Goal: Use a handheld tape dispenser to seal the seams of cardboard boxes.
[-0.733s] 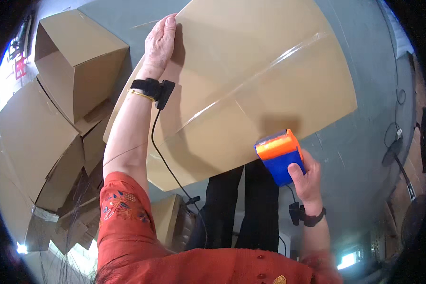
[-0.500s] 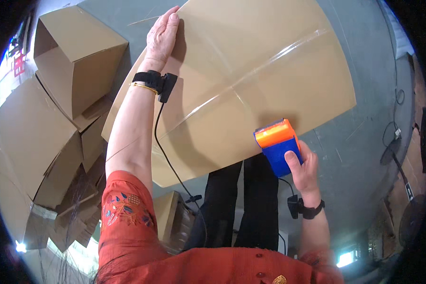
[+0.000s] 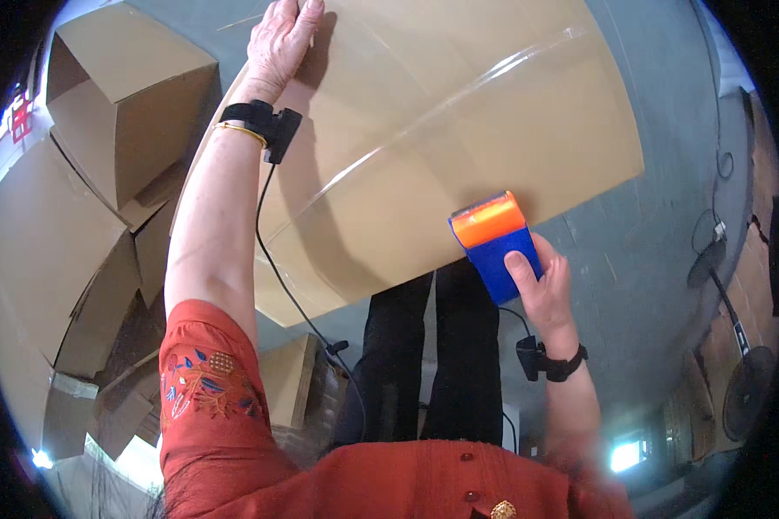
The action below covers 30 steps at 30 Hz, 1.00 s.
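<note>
A large brown cardboard box [image 3: 389,229] lies before me, its broad face crossed by a strip of shiny clear tape. At the far left edge of that face my left hand [image 3: 279,48] grips the box, thumb toward the cardboard; the fingertips are partly cut off by the picture's top. My right hand [image 3: 545,281] is closed round a blue and orange tape dispenser [image 3: 498,251], the thumb lying across its blue side. The dispenser's orange end overlaps the box's near right edge in view; whether it touches the cardboard I cannot tell.
Several open cardboard boxes [image 3: 147,112] are piled on the left. Another carton [image 3: 286,376] stands beside my legs. A black stand with a round base [image 3: 747,394] and cables lies at the right, on the grey floor [image 3: 614,259]. Black wristbands with cables are on both wrists.
The whole view has shifted slightly, so the box and both hands appear higher and a little farther left. Both hands keep their holds.
</note>
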{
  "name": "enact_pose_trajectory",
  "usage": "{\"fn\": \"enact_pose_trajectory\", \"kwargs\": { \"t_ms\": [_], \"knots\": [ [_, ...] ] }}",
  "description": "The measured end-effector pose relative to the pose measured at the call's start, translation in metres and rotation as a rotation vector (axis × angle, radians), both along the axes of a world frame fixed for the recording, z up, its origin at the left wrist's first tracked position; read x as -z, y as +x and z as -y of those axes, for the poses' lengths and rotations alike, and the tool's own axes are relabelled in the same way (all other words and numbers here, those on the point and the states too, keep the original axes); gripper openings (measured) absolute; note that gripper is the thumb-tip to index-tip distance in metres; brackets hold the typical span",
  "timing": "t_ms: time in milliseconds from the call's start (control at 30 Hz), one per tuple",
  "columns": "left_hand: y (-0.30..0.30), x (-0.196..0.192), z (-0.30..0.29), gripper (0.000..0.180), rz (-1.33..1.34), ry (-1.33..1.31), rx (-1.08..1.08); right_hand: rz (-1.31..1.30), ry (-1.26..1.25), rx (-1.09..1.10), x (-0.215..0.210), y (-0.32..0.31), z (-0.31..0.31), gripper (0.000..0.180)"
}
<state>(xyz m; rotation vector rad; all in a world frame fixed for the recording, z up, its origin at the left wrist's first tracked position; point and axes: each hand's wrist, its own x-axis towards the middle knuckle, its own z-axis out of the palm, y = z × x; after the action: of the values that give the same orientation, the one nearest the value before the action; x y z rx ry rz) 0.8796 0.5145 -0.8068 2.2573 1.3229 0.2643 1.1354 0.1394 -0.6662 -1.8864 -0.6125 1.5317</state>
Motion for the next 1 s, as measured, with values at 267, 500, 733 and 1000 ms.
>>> {"fn": "enact_pose_trajectory", "kwargs": {
  "t_ms": [267,500,733,1000],
  "knots": [
    [0.009,-0.011,0.007,0.063,-0.079,-0.05,-0.023,0.007,-0.01,-0.038,-0.001,0.003,0.003,0.042],
    [-0.004,0.002,0.0,0.063,-0.123,0.131,0.178,0.025,-0.095,-0.001,0.004,0.01,0.057,0.039],
    [0.0,-0.002,0.003,0.063,-0.059,-0.004,-0.001,-0.008,-0.184,0.046,0.002,0.015,0.097,0.04],
    [0.003,-0.012,0.004,0.067,-0.012,-0.096,0.043,-0.018,-0.249,0.018,0.011,0.021,0.122,0.042]
  ]
}}
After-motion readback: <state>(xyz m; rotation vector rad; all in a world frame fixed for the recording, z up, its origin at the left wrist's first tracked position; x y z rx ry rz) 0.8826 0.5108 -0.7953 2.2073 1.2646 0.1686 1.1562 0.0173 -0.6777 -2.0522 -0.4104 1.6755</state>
